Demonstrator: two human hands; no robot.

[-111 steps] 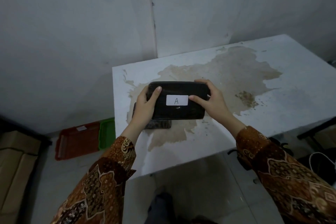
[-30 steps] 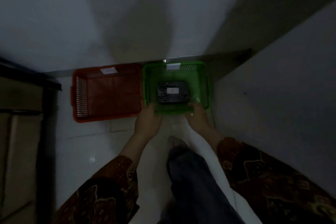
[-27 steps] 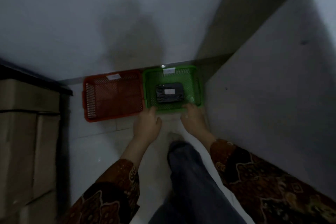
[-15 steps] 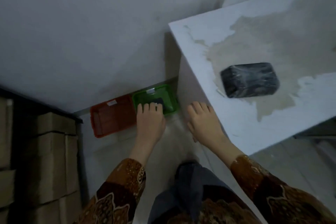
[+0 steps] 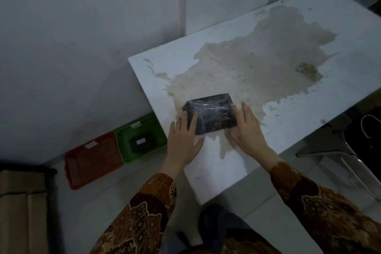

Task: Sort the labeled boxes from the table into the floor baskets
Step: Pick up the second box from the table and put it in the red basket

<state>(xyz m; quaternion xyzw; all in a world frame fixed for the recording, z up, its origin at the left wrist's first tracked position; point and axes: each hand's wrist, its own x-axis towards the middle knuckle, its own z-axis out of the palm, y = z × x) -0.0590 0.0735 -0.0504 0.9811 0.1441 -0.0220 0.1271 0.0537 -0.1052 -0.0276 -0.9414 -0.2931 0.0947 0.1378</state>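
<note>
A black plastic-wrapped box (image 5: 212, 113) lies flat on the stained white table (image 5: 288, 109); no label shows on its top. My left hand (image 5: 183, 140) rests at the box's left end with fingers spread over its edge. My right hand (image 5: 246, 128) lies flat against its right end. Neither hand has lifted it. On the floor left of the table stands a green basket (image 5: 125, 142) holding another black box with a white label (image 5: 141, 142). A red basket (image 5: 92, 159) stands beside it, with nothing visible inside.
Cardboard boxes (image 5: 22, 210) are stacked at the lower left. A metal chair frame (image 5: 350, 163) and a white cable stand right of the table. The grey wall runs behind the baskets and table. My leg (image 5: 218, 222) is below the table's near corner.
I have risen from the baskets, leaving the labeled box in the green basket. Both hands moved up from near the floor onto the table and now bracket the remaining black box.
</note>
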